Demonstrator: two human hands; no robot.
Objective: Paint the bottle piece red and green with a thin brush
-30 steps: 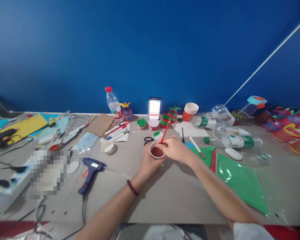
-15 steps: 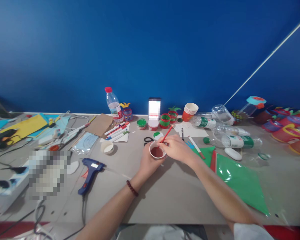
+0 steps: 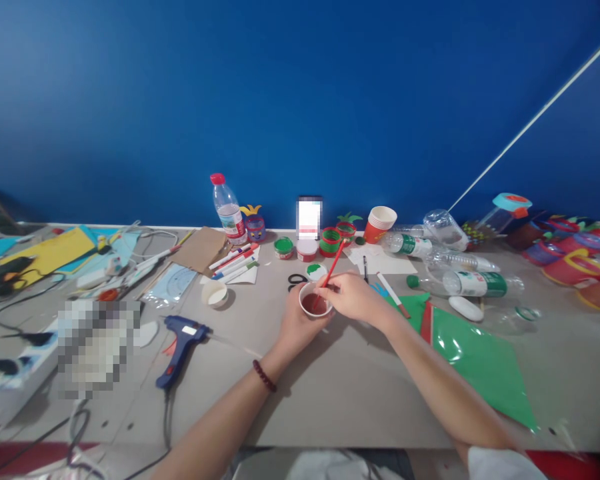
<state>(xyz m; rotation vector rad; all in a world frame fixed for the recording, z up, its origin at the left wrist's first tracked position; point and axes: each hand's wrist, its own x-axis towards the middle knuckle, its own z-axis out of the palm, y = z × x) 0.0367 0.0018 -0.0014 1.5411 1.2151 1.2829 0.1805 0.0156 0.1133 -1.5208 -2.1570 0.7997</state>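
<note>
My left hand (image 3: pixel 301 320) is wrapped round a paper cup (image 3: pixel 316 315) with a reddish-brown liquid in it. In my right hand (image 3: pixel 353 297) a thin red paintbrush (image 3: pixel 333 263) is pinched between the fingers, its lower end down inside the cup and the bristles hidden. The brush leans, with its top up and to the right. Just behind the cup are black-handled scissors (image 3: pixel 295 279) and a round white lid smeared with green (image 3: pixel 316 271). Beyond these stand a green paint pot (image 3: pixel 283 248) and a pale pink pot (image 3: pixel 307 250).
A blue glue gun (image 3: pixel 183 347) with its cord lies left of my forearm, near a power strip (image 3: pixel 17 380). Markers (image 3: pixel 234 261) and a capped bottle (image 3: pixel 229 217) are back left. To the right lie a green sheet in plastic (image 3: pixel 480 363), stacked cups (image 3: pixel 379 225) and plastic bottles (image 3: pixel 480 283).
The red paintbrush has shifted in the cup: more of it shows above my right fingers, and its lower part now shows inside the cup. My left hand and the cup stay almost still.
</note>
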